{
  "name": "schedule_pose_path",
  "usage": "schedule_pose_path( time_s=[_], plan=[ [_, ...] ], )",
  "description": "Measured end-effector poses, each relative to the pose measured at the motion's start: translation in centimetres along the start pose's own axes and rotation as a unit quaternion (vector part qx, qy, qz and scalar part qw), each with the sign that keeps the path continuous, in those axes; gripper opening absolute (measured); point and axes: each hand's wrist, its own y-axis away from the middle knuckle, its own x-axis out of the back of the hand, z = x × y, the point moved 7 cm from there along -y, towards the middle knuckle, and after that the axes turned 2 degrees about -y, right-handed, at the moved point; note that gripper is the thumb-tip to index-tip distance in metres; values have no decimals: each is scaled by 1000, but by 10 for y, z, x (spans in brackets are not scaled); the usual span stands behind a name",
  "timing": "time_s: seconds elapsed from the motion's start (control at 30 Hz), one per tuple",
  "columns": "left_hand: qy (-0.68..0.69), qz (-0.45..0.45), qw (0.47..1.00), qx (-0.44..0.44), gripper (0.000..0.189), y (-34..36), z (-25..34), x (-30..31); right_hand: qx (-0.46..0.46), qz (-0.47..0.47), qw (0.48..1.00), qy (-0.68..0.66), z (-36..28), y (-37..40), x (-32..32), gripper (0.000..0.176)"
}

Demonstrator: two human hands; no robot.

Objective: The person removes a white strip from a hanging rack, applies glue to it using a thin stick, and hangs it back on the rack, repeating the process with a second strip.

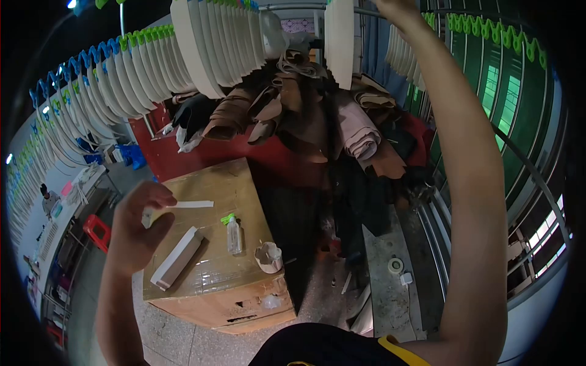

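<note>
My left hand (pixel 143 222) is over the left side of a taped cardboard box (pixel 213 287), fingers bent and thumb apart from them. Beside its fingertips is a white strip (pixel 194 204), seemingly lying on the box top. Nearby on the box are a long pale carton (pixel 178 258), a clear bottle with a green top (pixel 234 235) and a torn-edged cup-like container (pixel 268 257). Raised to the top edge, my right hand (pixel 397 9) is largely cut off, its fingers hidden. Near it, a broad white strip (pixel 340 46) hangs from the rail.
Several white strips (pixel 137 76) hang from blue and green clips along the left. Brown rolls of sheet material (pixel 232 113) are piled ahead on a red surface (pixel 177 152). A metal rack with green clips (pixel 497 30) stands right. Far left, a person (pixel 49 198) is by a long table.
</note>
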Motion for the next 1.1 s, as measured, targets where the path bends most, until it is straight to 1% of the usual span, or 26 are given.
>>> schedule_pose_path(
  time_s=[0.03, 0.1, 0.13, 0.17, 0.2, 0.23, 0.27, 0.33, 0.4, 0.47, 0.5, 0.57, 0.7, 0.77, 0.8, 0.87, 0.9, 0.97, 1.0, 1.03, 1.07, 1.1],
  plan=[
    [-53, -13, 998, 34, 27, 13, -25, -7, -8, -2, 1000, -4, 4, 14, 9, 32],
    [-147, -55, 981, 116, 29, 43, -81, -23, -27, -11, 999, -19, 2, 66, 42, 32],
    [-197, -73, 964, 165, 30, 58, -110, -28, -40, -18, 999, -30, 7, 79, 28, 32],
    [-246, -91, 941, 215, 32, 74, -138, -34, -116, -57, 991, -32, 11, 112, 23, 29],
    [-247, -93, 936, 235, 32, 87, -159, -38, -189, -97, 977, -34, 8, 157, 25, 27],
    [-279, -106, 918, 262, 30, 99, -180, -42, -247, -159, 952, -85, 5, 200, 13, 24],
    [-311, -120, 898, 286, 30, 110, -199, -44, -301, -219, 919, -134, 1, 242, 0, 22],
    [-332, -140, 882, 304, 30, 125, -238, -49, -365, -336, 860, -116, 1, 317, -23, 15],
    [-350, -165, 868, 311, 31, 133, -249, -50, -348, -435, 827, -78, -23, 366, -48, 14],
    [-374, -118, 866, 311, 34, 130, -250, -45, -348, -496, 793, -69, -44, 391, -68, 19],
    [-372, -125, 865, 312, 34, 132, -252, -46, -355, -497, 789, -66, -48, 399, -74, 19],
    [-384, -125, 847, 346, 33, 136, -260, -40, -279, -518, 804, -79, -58, 410, -92, 19],
    [-391, -172, 834, 350, 31, 139, -267, -42, -284, -523, 797, -104, -53, 430, -106, 17],
    [-416, -55, 849, 322, 27, 133, -237, -28, -274, -544, 790, -69, -48, 438, -108, 16],
    [-415, -56, 848, 324, 27, 134, -226, -27, -275, -546, 788, -69, -46, 441, -108, 16],
    [-428, 87, 876, 205, 29, 130, -186, -14, -286, -554, 780, -46, -39, 450, -106, 16],
    [-428, 85, 876, 207, 29, 137, -189, -13, -287, -556, 779, -46, -37, 452, -106, 16],
    [-356, 224, 897, 134, 29, 159, -184, 3, -290, -560, 775, -35, -34, 457, -106, 15],
    [-355, 222, 898, 134, 29, 169, -189, 2, -292, -559, 775, -34, -32, 460, -106, 15],
    [-158, 270, 935, 165, 31, 186, -202, 6, -285, -558, 778, -37, -32, 461, -106, 15],
    [45, 306, 932, 189, 35, 199, -211, 5, -278, -556, 782, -40, -32, 462, -106, 15],
    [46, 304, 933, 189, 35, 205, -205, 0, -280, -556, 782, -39, -31, 463, -106, 15]
  ],
)
